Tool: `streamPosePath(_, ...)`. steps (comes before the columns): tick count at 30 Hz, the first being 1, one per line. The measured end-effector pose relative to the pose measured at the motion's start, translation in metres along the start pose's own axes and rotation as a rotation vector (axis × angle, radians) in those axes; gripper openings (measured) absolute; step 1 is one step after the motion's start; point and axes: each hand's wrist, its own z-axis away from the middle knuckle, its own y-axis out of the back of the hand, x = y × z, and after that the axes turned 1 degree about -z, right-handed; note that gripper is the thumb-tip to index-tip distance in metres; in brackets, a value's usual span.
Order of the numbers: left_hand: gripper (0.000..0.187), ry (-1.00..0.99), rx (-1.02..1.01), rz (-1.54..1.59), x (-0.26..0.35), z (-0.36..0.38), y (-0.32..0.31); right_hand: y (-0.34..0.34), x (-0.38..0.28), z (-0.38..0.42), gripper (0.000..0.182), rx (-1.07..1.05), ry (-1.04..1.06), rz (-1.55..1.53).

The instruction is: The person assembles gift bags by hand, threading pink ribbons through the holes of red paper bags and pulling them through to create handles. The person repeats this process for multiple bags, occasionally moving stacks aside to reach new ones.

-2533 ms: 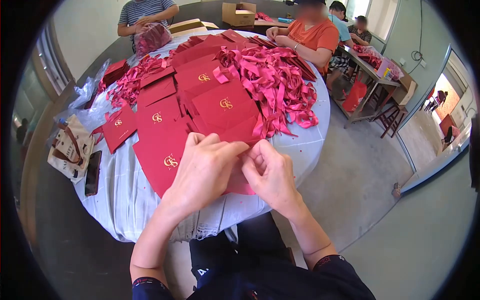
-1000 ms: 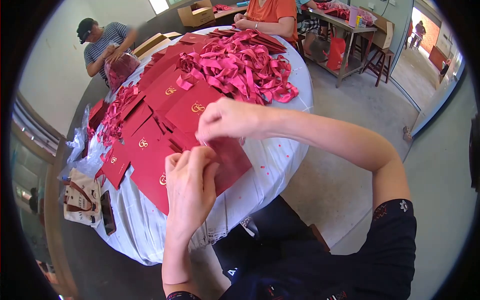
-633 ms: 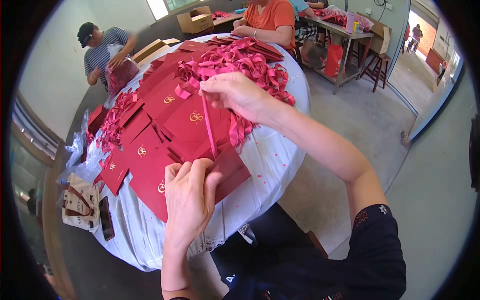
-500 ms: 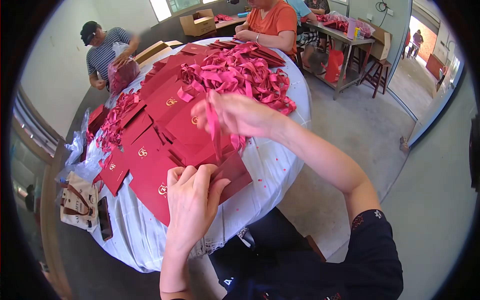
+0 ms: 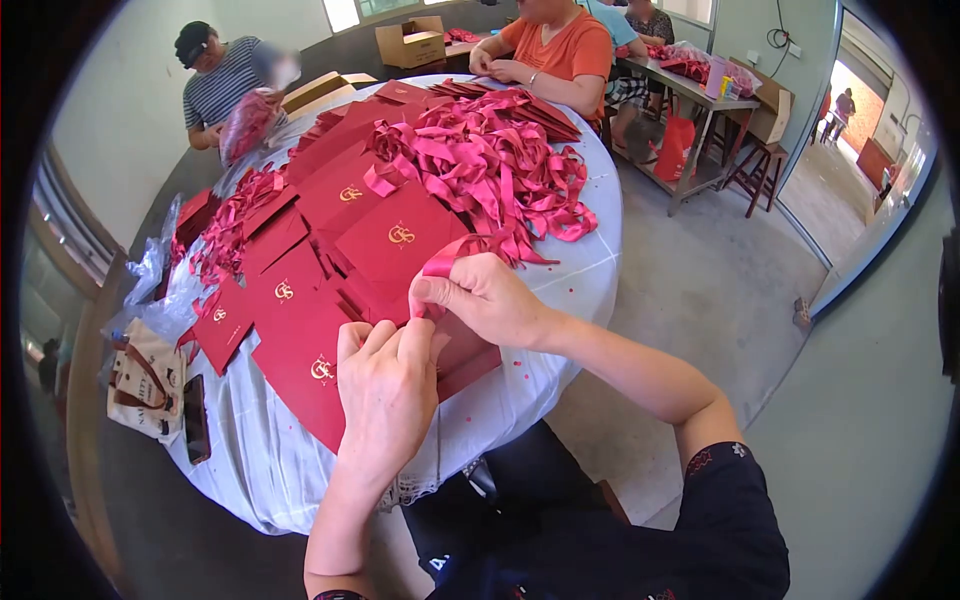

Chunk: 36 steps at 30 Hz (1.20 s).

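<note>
My left hand (image 5: 385,395) is closed over the top edge of a dark red paper bag (image 5: 470,368) at the near side of the round table. My right hand (image 5: 490,302) pinches a pink-red satin ribbon (image 5: 445,260) between thumb and fingers, just above my left fingertips. The ribbon's lower end runs down toward the bag; my fingers hide where it meets it. Beyond my hands lies a red bag with a gold logo (image 5: 400,236), among several similar flat ones. A tangled heap of the same ribbon (image 5: 500,165) lies behind.
A white cloth (image 5: 560,340) covers the table. At the left are a canvas tote (image 5: 148,385), a phone (image 5: 197,420) and clear plastic (image 5: 155,275). One person in stripes (image 5: 222,85) and another in orange (image 5: 560,50) work across the table. A stool (image 5: 757,178) stands right.
My right hand has come down toward my left hand, bringing the ribbon with it. My left hand stays at the bag. The person in stripes has lifted the plastic sack.
</note>
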Motion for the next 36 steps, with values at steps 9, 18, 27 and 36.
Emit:
streamPosePath(9, 0.012, 0.06, -0.02, 0.122, -0.014, 0.005, 0.001, -0.002, -0.002, -0.007, 0.036, 0.008, -0.046, -0.052)
streamPosePath(18, 0.016, 0.817, 0.41, 1.783, -0.045, 0.017, -0.001, -0.015, -0.001, 0.015, 0.042, -0.353, -0.419, -0.356)
streamPosePath(27, 0.025, 0.93, 0.405, 1.508, -0.07, 0.054, -0.019, -0.022, 0.017, 0.017, 0.023, -0.149, -0.552, -0.775)
streamPosePath(36, 0.017, 0.63, 0.598, 0.953, -0.106, 0.075, 0.023, 0.023, -0.022, 0.018, 0.013, -0.152, -0.021, 0.419)
